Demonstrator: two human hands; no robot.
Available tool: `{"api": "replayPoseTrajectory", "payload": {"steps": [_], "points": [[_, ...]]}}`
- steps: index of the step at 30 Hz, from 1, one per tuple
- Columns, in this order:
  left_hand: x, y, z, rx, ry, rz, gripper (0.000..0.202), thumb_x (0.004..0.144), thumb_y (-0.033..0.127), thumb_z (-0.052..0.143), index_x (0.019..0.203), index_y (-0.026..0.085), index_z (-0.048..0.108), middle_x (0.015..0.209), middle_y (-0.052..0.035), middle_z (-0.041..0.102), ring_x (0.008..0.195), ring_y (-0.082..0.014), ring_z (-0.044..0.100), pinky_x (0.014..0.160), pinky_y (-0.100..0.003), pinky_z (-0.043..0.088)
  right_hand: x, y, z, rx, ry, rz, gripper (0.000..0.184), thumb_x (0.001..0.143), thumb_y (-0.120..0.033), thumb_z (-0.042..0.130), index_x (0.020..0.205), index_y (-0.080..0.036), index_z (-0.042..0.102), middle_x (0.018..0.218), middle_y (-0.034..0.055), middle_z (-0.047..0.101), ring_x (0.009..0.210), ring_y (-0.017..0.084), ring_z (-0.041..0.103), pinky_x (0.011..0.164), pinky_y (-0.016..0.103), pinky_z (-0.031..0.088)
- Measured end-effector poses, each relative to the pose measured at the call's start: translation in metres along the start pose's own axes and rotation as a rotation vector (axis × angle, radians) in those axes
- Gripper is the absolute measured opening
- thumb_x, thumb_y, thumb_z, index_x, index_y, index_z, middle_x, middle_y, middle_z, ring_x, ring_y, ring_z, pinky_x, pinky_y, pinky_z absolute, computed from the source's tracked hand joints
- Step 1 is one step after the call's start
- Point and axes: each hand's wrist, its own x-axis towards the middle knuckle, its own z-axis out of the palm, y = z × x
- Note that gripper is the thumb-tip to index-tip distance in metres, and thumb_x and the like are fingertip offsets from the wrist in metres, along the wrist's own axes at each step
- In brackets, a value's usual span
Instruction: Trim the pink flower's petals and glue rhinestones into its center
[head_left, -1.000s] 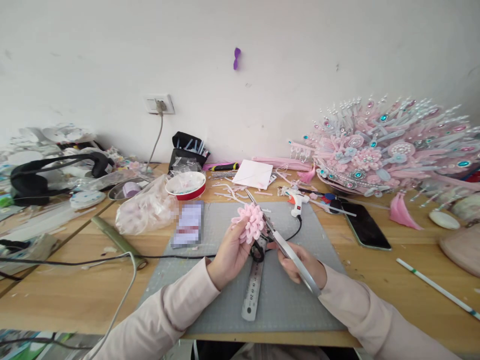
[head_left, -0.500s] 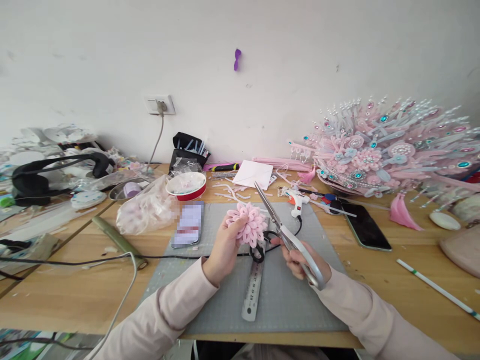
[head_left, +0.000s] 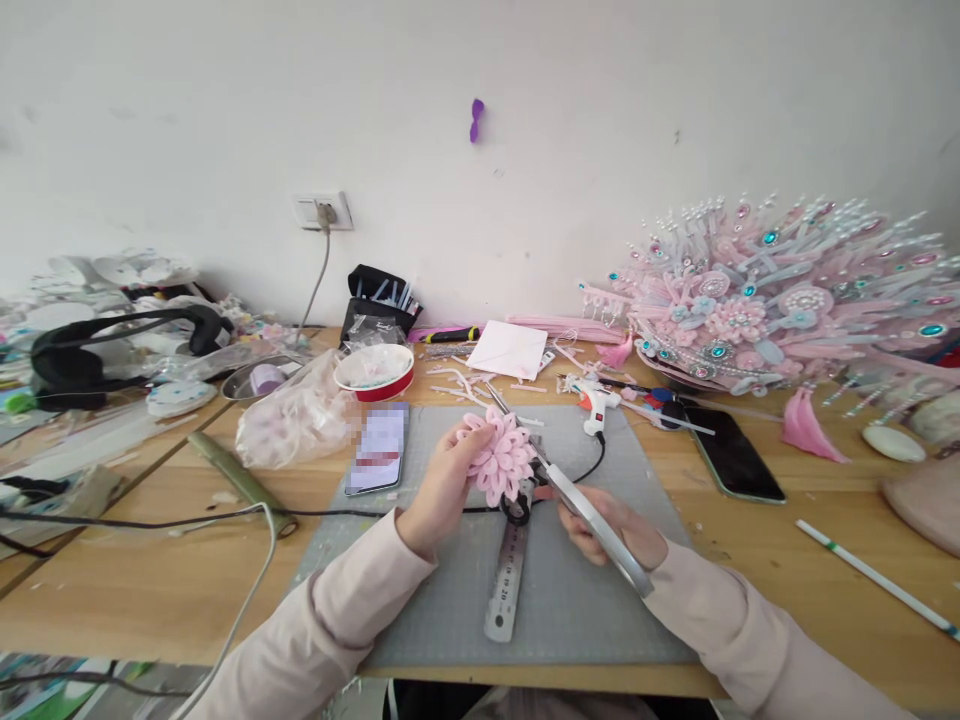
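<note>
My left hand (head_left: 439, 490) is closed on a pink layered flower (head_left: 500, 459), holding it up over the grey cutting mat (head_left: 577, 600). My right hand (head_left: 611, 528) grips long silver scissors (head_left: 570, 490); their blades pass behind the flower, tips pointing up and left. Beneath both hands a steel ruler (head_left: 506, 585) lies lengthwise on the mat, with a small black ring-shaped object at its top end.
On the mat's left lies a phone (head_left: 377, 447); a second dark phone (head_left: 731, 455) rests to the right. A white glue gun (head_left: 594, 408), red-rimmed bowl (head_left: 373, 371), plastic bag (head_left: 296, 415), black headphones (head_left: 112, 345) and a large pink beaded headdress (head_left: 780, 300) crowd the wooden table.
The scissors swung out to the right of the flower half a second ago, then came back behind it. My left hand has shifted the flower slightly.
</note>
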Motion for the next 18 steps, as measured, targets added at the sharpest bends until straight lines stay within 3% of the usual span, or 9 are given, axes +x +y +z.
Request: {"api": "replayPoseTrajectory", "payload": {"steps": [5,10,14,18], "points": [[0.006,0.007,-0.008,0.054,-0.070,0.014,0.021,0.063,0.020,0.071,0.078,0.015,0.058,0.073,-0.0020,0.067,0.062,-0.0138,0.061,0.058,-0.023,0.045,0.002,-0.002,-0.005,0.025,0.017,0.062,0.049,0.060,-0.039,0.071,0.104,-0.021,0.058,0.054,-0.0109,0.034,0.034,0.001,0.016,0.029,0.014,0.012],[0.014,0.019,-0.019,0.151,-0.129,-0.005,0.031,0.055,0.011,0.073,0.082,0.016,0.059,0.077,-0.0016,0.067,0.068,-0.0147,0.062,0.062,-0.023,0.045,-0.003,-0.013,-0.016,0.103,-0.058,0.104,0.054,0.061,-0.047,0.071,0.104,-0.018,0.059,0.058,-0.0084,0.038,0.038,0.001,0.013,0.032,0.014,0.006],[0.019,0.023,-0.027,0.174,-0.092,0.016,0.020,0.060,0.016,0.071,0.077,0.016,0.060,0.072,0.0002,0.064,0.061,-0.0109,0.058,0.057,-0.020,0.042,-0.004,-0.020,-0.023,0.086,-0.177,0.133,0.063,0.059,-0.050,0.072,0.111,-0.018,0.056,0.067,-0.0050,0.043,0.041,0.000,0.022,0.033,0.014,0.010],[0.024,0.020,-0.033,0.131,-0.110,0.039,0.016,0.069,0.025,0.065,0.082,0.016,0.061,0.075,-0.0012,0.064,0.064,-0.0108,0.058,0.058,-0.020,0.044,-0.002,-0.021,-0.020,0.086,-0.280,0.144,0.062,0.059,-0.046,0.073,0.112,-0.019,0.056,0.066,-0.0063,0.039,0.041,0.000,0.021,0.033,0.013,0.011]]}}
